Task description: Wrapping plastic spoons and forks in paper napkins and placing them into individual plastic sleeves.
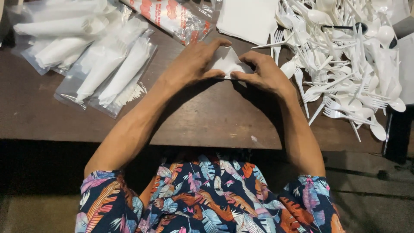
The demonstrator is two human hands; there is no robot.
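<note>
Both hands meet over a white napkin lying on the brown surface. The left hand and the right hand each pinch an edge of it between thumb and fingers. Bagged packets lie to the left, a stack of napkins beyond, and a pile of white plastic cutlery to the right.
</note>
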